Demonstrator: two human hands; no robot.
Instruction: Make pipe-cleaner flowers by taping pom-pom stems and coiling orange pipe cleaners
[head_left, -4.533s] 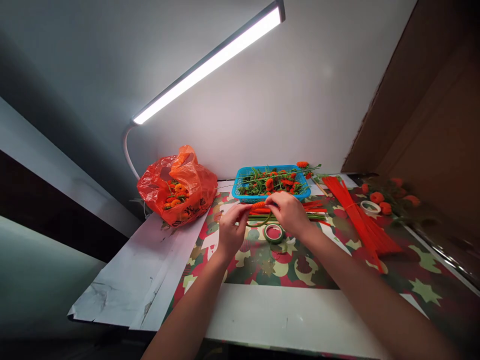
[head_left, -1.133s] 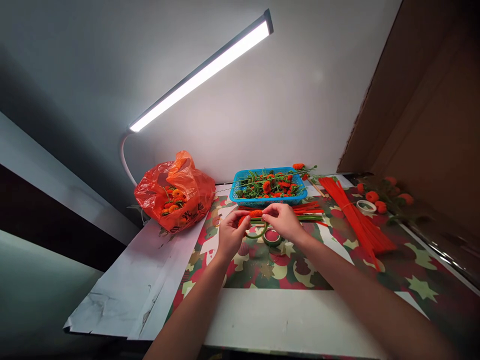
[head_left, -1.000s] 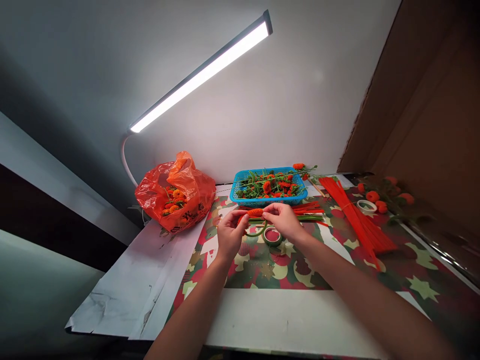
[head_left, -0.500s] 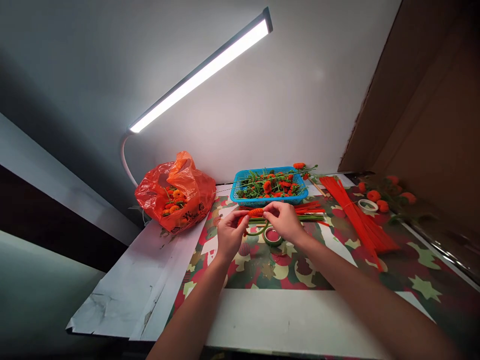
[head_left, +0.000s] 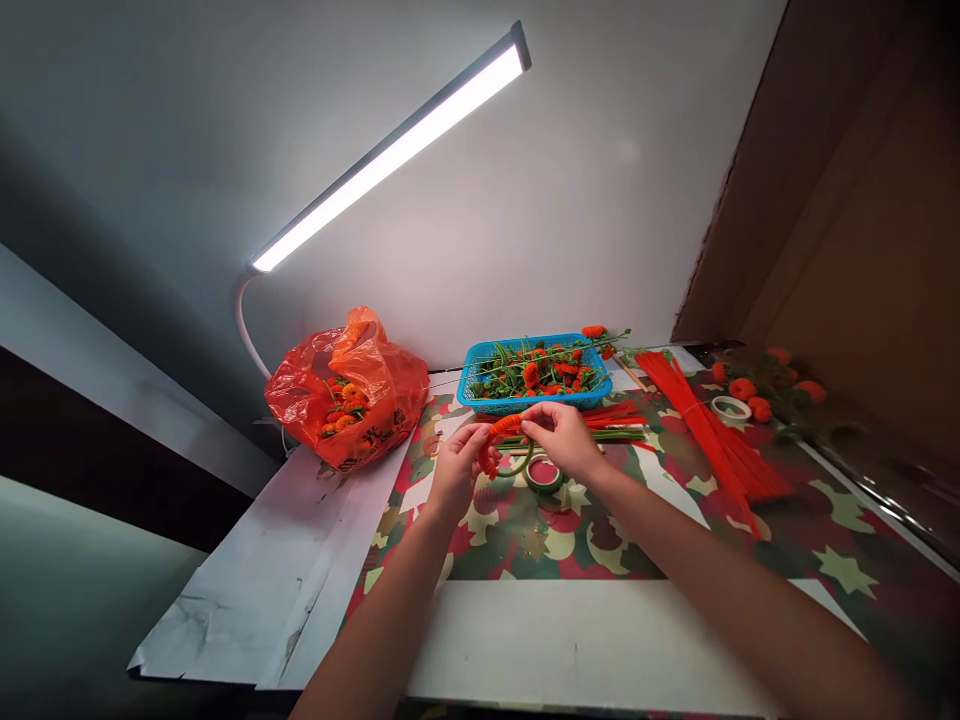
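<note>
Between my two hands is a coiled orange pipe cleaner (head_left: 505,427) with a green stem (head_left: 517,470) curving below it. My left hand (head_left: 454,468) pinches the coil's left end, where part of it bends downward. With thumb and forefinger, my right hand (head_left: 564,438) grips its right end. A roll of green tape (head_left: 544,474) lies on the table just under the hands. Behind the right hand are loose green pipe cleaners (head_left: 621,436) and orange ones (head_left: 616,414).
A blue basket (head_left: 517,406) of orange flowers stands behind the hands. At the left sits a red plastic bag (head_left: 397,400) with more flowers. Orange pipe cleaners (head_left: 705,440) and a white tape roll (head_left: 731,408) lie right. A lit lamp (head_left: 397,150) hangs above.
The coil has tilted, its left part now bending further down and showing more below my left fingers. Both hands still hold it. The whole view has shifted slightly.
</note>
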